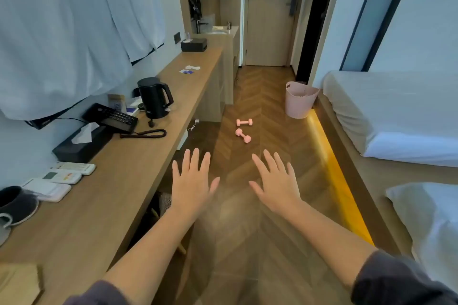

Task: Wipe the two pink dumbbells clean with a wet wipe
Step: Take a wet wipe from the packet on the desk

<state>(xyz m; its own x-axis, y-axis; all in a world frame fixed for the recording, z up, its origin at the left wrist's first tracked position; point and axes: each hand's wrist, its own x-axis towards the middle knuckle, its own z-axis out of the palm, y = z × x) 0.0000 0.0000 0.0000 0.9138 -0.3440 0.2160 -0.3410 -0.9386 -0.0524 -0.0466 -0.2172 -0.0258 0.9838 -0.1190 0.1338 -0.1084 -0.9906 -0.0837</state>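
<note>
A herringbone wood floor (260,242) runs up the middle of the frame, with a long wooden tabletop (119,181) along the left and a white bed (396,111) at right. A pink bin (298,104) stands near the bed's corner. The left hand (192,186) and right hand (277,186) hover at centre, fingers spread straight, grasping nothing. Beyond them, two pink dumbbells (244,122) (243,135) lie close together on the floor. A small blue packet (186,71) sits far up the tabletop.
</note>
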